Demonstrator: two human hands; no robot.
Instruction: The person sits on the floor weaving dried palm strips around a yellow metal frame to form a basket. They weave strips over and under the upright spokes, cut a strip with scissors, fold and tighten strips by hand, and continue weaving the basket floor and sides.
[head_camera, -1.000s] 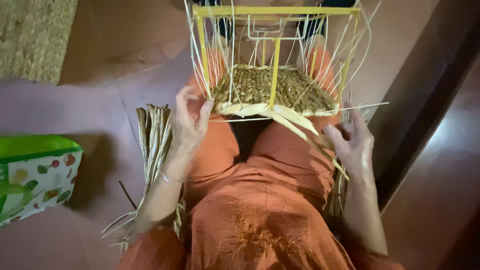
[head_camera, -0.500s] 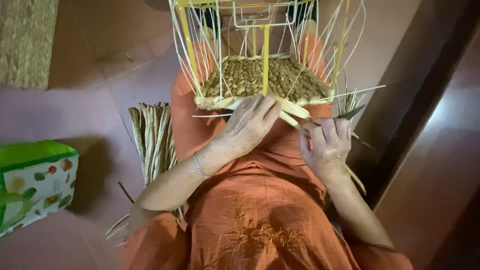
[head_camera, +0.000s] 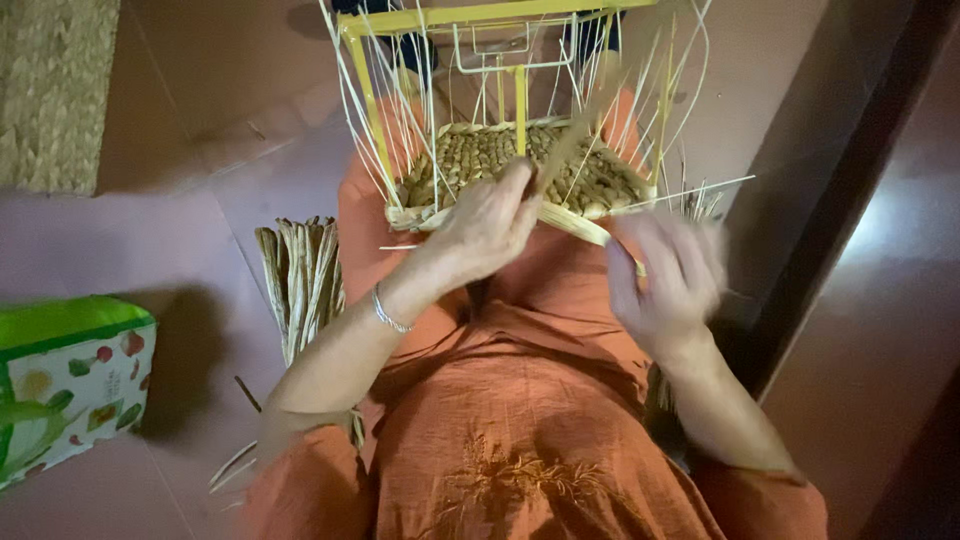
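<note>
A half-woven straw basket (head_camera: 500, 160) sits on my lap inside a yellow metal frame (head_camera: 520, 90), with thin pale stakes sticking up all around. My left hand (head_camera: 485, 225) rests on the basket's near rim and pinches a flat straw strand (head_camera: 565, 150) that rises from it. My right hand (head_camera: 665, 275) is blurred with motion just below the rim's right corner, fingers curled around a pale strand (head_camera: 590, 225).
A bundle of dried straw strips (head_camera: 300, 275) lies on the floor by my left knee. A green and white printed bag (head_camera: 65, 385) stands at the far left. A woven mat (head_camera: 50, 90) lies at top left. A dark door frame (head_camera: 830, 200) runs along the right.
My left hand has moved from the basket's left corner to the middle of the near rim and taken a strand. My right hand has come up closer to the rim.
</note>
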